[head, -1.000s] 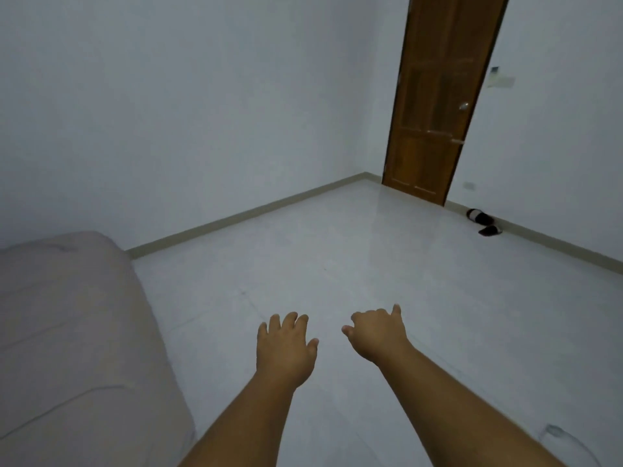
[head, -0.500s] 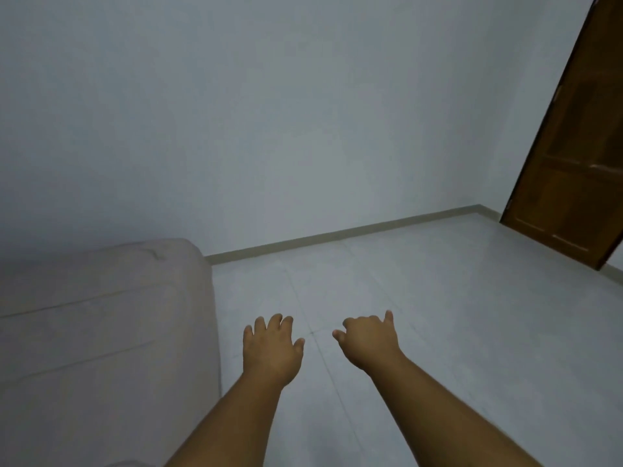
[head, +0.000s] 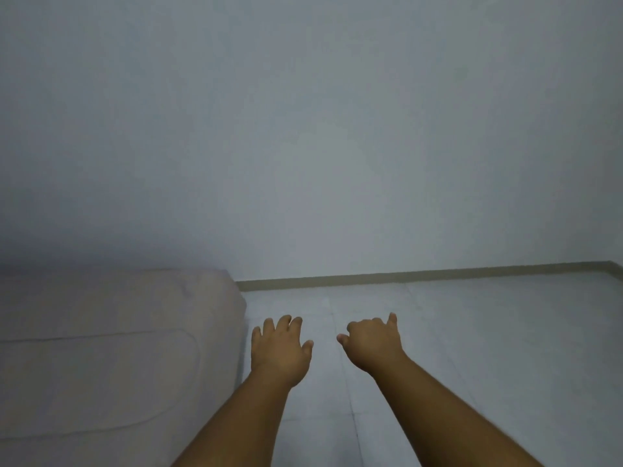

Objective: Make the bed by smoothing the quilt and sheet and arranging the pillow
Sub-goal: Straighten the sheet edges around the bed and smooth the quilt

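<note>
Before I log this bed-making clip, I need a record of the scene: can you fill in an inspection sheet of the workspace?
Surface: beige bed at lower left, its cover lying fairly flat with a stitched seam line.
Job's things: only that cover shows; no pillow in view.
Clutter: nothing seen.
Hands: left hand open with fingers spread, right hand loosely curled; both empty, held out over the floor beside the bed, touching nothing.
Cables: nothing seen.
Surroundings: plain pale wall, olive baseboard, pale tiled floor.
</note>
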